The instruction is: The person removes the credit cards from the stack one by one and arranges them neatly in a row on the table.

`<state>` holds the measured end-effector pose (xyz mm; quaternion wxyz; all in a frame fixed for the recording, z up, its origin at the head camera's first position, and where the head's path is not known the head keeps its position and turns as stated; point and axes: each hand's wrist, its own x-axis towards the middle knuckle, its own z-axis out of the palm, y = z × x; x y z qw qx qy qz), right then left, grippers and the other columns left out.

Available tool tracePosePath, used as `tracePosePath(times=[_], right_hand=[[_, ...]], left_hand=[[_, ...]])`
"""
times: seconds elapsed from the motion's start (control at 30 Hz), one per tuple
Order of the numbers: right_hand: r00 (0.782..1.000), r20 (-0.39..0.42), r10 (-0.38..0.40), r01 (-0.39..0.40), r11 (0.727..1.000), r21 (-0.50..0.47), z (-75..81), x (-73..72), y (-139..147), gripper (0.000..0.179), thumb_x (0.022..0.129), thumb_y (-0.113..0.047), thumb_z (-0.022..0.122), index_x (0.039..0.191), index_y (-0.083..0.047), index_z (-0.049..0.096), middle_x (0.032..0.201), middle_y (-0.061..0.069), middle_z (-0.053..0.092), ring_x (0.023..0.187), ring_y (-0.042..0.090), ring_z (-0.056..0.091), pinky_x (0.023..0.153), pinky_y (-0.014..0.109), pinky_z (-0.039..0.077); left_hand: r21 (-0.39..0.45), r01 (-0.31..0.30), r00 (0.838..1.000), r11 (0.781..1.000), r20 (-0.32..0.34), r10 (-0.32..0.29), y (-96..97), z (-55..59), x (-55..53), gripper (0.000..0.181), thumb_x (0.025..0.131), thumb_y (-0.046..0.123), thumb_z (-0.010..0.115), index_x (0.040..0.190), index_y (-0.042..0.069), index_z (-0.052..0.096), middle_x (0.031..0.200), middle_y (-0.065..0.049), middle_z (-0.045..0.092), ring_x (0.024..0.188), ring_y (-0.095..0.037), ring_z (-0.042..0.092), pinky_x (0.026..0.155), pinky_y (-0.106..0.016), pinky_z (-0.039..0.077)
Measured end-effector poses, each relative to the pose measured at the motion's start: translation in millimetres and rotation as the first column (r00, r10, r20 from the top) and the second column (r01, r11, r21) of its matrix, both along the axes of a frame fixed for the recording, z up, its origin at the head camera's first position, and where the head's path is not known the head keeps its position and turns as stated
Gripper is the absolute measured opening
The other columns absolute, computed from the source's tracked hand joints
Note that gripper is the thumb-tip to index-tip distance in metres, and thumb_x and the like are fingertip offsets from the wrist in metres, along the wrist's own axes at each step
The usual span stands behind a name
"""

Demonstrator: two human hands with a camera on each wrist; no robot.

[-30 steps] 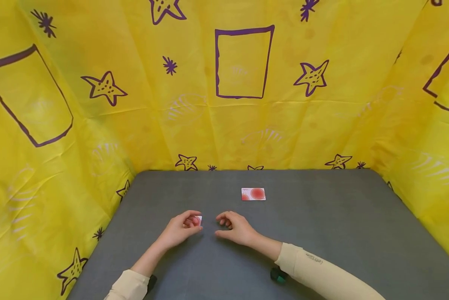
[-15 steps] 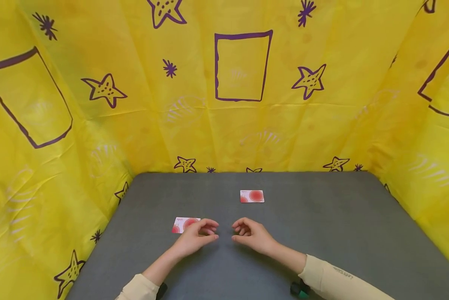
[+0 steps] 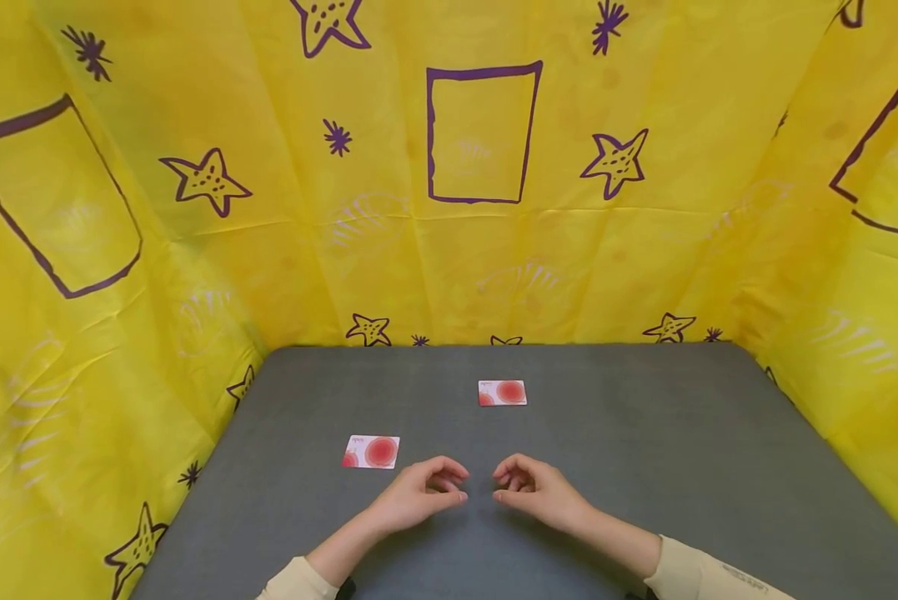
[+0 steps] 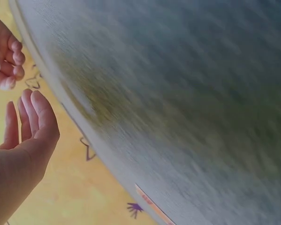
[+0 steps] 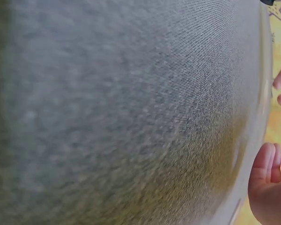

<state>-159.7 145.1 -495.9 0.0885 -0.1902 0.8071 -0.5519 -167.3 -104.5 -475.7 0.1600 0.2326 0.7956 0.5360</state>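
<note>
Head view: left hand [image 3: 418,498] and right hand [image 3: 542,493] over a gray table [image 3: 681,467], side by side with a small gap between. Fingers of both softly bent, thumbs apart from the fingertips, no squeeze, nothing held in either. Bent alike, like a mirror, with fingertips turned toward each other but not touching. Likely held this way just from being loose and at ease.

Near card [image 3: 371,452] on the left, flat on the table, just beside the left hand, to the left and a little far of it. Far card [image 3: 503,392] farther back and more to the right, flat too, well apart from both hands. White and pink, both of them, with red circles. Set the same way round, long side going left to right, big circle at the right end. Probably lying flat from being so thin, and perhaps put picture side up for easy seeing. Tiny marks like writing near the top left, too small to read.

Left wrist view: only a thin card edge near the bottom, cannot tell which card. Fingers seemingly lifted off the table, with yellow cloth [image 3: 479,275] behind. Right wrist view: mostly blurry table. Left sleeve [image 3: 294,583] and right sleeve [image 3: 707,575] both pale, ending well short of the hands.
</note>
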Motion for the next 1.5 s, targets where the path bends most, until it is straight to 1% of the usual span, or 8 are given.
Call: tracePosePath(times=[0.17,0.37,0.57,0.8,0.9,1.03,1.23,1.5], right_hand=[[1.000,0.000,0.009,-0.009,1.000,-0.012,0.0,6.3,7.4,0.025,0.085,-0.017,0.076,0.104,-0.006,0.064,0.094,0.006,0.063,0.073,0.009,0.057,0.063,0.022,0.047],[1.000,0.010,-0.005,0.005,1.000,-0.002,-2.3,13.7,14.3,0.024,0.086,-0.016,0.075,0.106,-0.007,0.063,0.096,0.004,0.063,0.076,0.011,0.057,0.066,0.023,0.048],[0.999,0.016,-0.039,0.039,0.999,0.007,-3.1,16.0,20.5,0.024,0.086,-0.016,0.075,0.105,-0.007,0.064,0.095,0.005,0.063,0.076,0.011,0.058,0.066,0.024,0.048],[0.998,0.009,-0.060,0.059,0.998,0.032,-0.6,12.4,25.6,0.024,0.083,-0.017,0.077,0.101,-0.005,0.064,0.091,0.005,0.062,0.074,0.011,0.058,0.064,0.023,0.048],[0.998,-0.002,-0.069,0.069,0.997,0.026,-1.2,7.9,26.7,0.024,0.083,-0.017,0.077,0.100,-0.005,0.064,0.091,0.004,0.062,0.074,0.010,0.059,0.064,0.022,0.048],[0.997,-0.018,-0.080,0.081,0.997,0.016,-3.5,0.4,28.2,0.025,0.082,-0.016,0.078,0.101,-0.005,0.065,0.092,0.005,0.063,0.075,0.010,0.059,0.065,0.022,0.048],[0.994,-0.009,-0.111,0.111,0.991,0.072,-3.6,-14.1,31.4,0.027,0.082,-0.016,0.079,0.102,-0.005,0.065,0.091,0.004,0.062,0.077,0.013,0.059,0.066,0.023,0.048],[0.984,-0.028,-0.177,0.179,0.975,0.134,-3.8,-37.9,38.1,0.027,0.082,-0.017,0.079,0.102,-0.006,0.065,0.089,0.002,0.062,0.079,0.018,0.058,0.068,0.024,0.049]], left_hand=[[0.036,0.031,0.999,0.999,0.022,-0.031,9.7,4.0,6.6,0.027,0.088,0.016,0.071,0.111,0.004,0.065,0.107,-0.010,0.067,0.089,-0.015,0.065,0.075,-0.024,0.048],[0.047,0.059,0.998,0.997,0.028,-0.060,20.4,9.5,9.9,0.027,0.088,0.016,0.072,0.110,0.002,0.064,0.107,-0.012,0.066,0.089,-0.013,0.065,0.074,-0.023,0.049],[0.032,0.056,0.998,0.998,0.024,-0.057,28.3,11.7,8.6,0.028,0.088,0.017,0.073,0.109,0.002,0.064,0.109,-0.012,0.065,0.089,-0.012,0.064,0.076,-0.023,0.050],[0.035,0.046,0.999,0.998,0.017,-0.047,32.5,10.2,4.6,0.025,0.085,0.012,0.075,0.105,0.003,0.064,0.102,-0.012,0.066,0.085,-0.013,0.065,0.071,-0.021,0.049],[0.026,0.033,0.999,0.999,0.006,-0.033,34.9,8.1,0.9,0.025,0.084,0.012,0.076,0.105,0.004,0.064,0.101,-0.011,0.067,0.085,-0.015,0.065,0.068,-0.021,0.048],[0.002,-0.001,1.000,1.000,-0.010,0.001,38.4,3.0,-7.3,0.026,0.083,0.012,0.077,0.104,0.004,0.065,0.100,-0.009,0.067,0.084,-0.017,0.066,0.066,-0.023,0.047],[-0.028,-0.059,0.998,0.998,-0.038,0.058,42.3,-4.9,-23.0,0.029,0.082,0.013,0.078,0.105,0.004,0.064,0.101,-0.008,0.068,0.083,-0.015,0.065,0.066,-0.024,0.048],[-0.053,-0.104,0.992,0.993,-0.075,0.100,50.2,0.1,-42.6,0.031,0.080,0.012,0.079,0.105,0.002,0.064,0.100,-0.012,0.067,0.080,-0.015,0.064,0.064,-0.023,0.048]])
